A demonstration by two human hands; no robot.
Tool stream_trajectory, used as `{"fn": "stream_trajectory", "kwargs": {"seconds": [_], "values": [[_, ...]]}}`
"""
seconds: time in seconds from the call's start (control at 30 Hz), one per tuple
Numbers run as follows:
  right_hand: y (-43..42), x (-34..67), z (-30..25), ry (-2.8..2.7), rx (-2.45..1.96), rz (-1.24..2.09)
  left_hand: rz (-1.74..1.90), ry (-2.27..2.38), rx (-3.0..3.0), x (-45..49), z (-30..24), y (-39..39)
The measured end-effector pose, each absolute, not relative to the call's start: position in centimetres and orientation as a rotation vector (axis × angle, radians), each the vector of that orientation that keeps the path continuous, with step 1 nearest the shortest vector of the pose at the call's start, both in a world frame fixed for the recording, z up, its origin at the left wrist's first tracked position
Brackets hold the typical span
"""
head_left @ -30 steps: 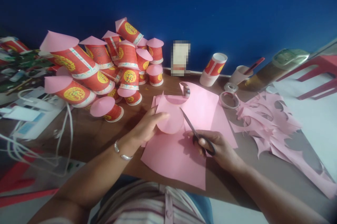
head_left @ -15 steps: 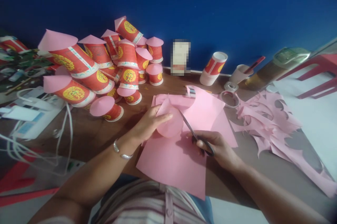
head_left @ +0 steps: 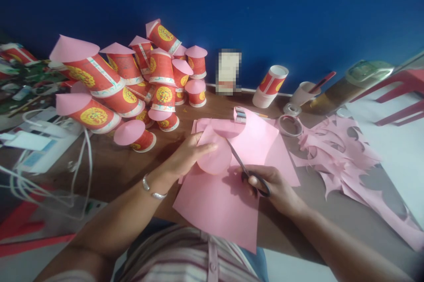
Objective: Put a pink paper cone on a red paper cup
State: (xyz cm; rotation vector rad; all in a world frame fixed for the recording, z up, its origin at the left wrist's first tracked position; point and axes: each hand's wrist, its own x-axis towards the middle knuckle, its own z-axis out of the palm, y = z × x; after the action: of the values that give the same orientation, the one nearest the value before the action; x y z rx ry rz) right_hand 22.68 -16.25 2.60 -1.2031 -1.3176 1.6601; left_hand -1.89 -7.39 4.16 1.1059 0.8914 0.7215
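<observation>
My left hand [head_left: 194, 154] pinches a piece of pink paper [head_left: 215, 158] with a rounded edge, thumb on top and fingers behind. My right hand [head_left: 268, 187] is closed around the black handles of a pair of scissors [head_left: 240, 160]. The blades point up and left and lie against the paper's curved edge; whether they are parted is hard to see. A larger pink sheet [head_left: 225, 215] hangs below, reaching over the table's front edge. More pink sheets [head_left: 261, 136] lie under and behind, with a small shiny roll [head_left: 240, 115] on them.
Several red cups with pink cone tops [head_left: 162, 96] are piled at the left. White cables and a power strip [head_left: 43, 145] lie nearer. Pink scraps [head_left: 347, 162] cover the right side. Behind stand a tape roll [head_left: 290, 126], stacked cups [head_left: 270, 87] and a bottle [head_left: 347, 83].
The hands and scissors have hardly moved. The lower pink sheet has shifted slightly, and the whole view has drifted a little.
</observation>
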Motion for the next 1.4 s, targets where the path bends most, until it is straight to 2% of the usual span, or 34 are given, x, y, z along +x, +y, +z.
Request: {"fn": "stream_trajectory", "kwargs": {"seconds": [0.73, 1.4], "values": [[-16.13, 22.81, 2.67, -1.358, -1.167, 1.664, 0.778, 0.900, 1.140, -2.23, 3.88, -6.93], [-16.12, 22.57, 3.15, -1.335, -1.217, 1.684, 0.658, 0.923, 1.228, -2.59, 4.44, -6.81]]}}
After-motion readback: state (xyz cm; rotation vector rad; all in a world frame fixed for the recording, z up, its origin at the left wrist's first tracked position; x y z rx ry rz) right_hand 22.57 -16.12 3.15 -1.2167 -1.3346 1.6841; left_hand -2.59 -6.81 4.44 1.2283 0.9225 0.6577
